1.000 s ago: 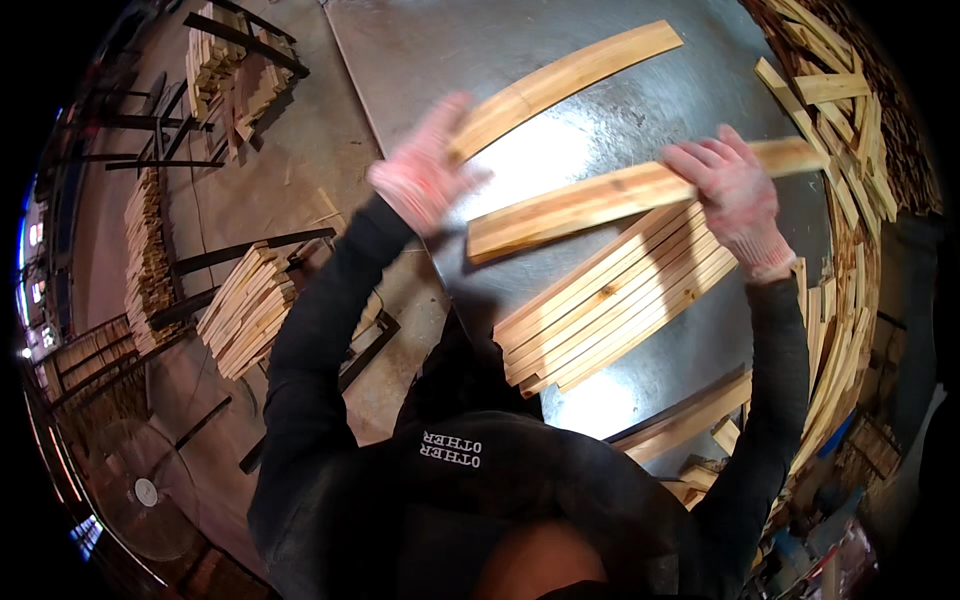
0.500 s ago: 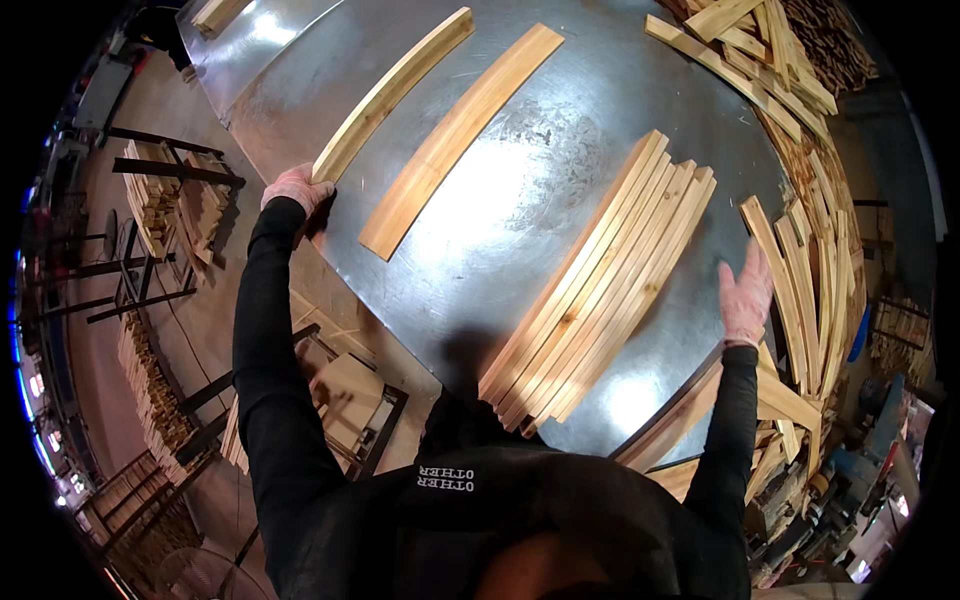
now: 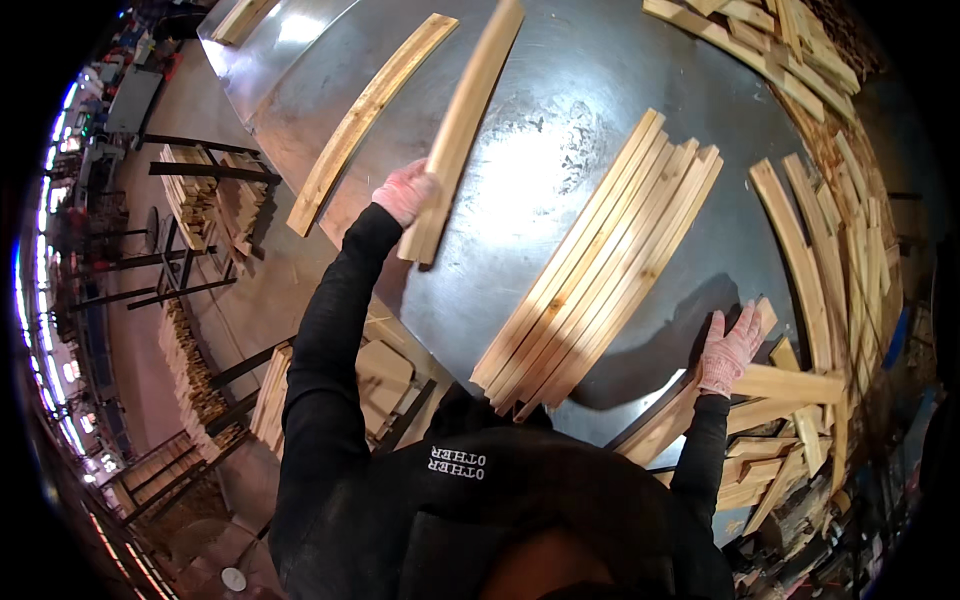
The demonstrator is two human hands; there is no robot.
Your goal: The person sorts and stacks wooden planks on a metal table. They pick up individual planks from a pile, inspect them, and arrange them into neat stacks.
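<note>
pale wooden slat (image 3: 462,125), long and flat, clamped in left hand (image 3: 405,192); right hand (image 3: 728,348) spread flat on table (image 3: 560,180)

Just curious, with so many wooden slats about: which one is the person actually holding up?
The slat gripped at its near end by the left hand, raised off the metal table. The single slat beside it and the bundle lie flat.

Workshop interior. A large grey metal bench (image 3: 600,170) fills the upper centre, its sheet surface scuffed and glaring under overhead light. Left of it, a smooth concrete floor (image 3: 150,330) carries dark metal racks (image 3: 200,180) stacked with pale timber pieces (image 3: 195,375). Bright lamps or windows (image 3: 40,300) line the far left edge.
</note>
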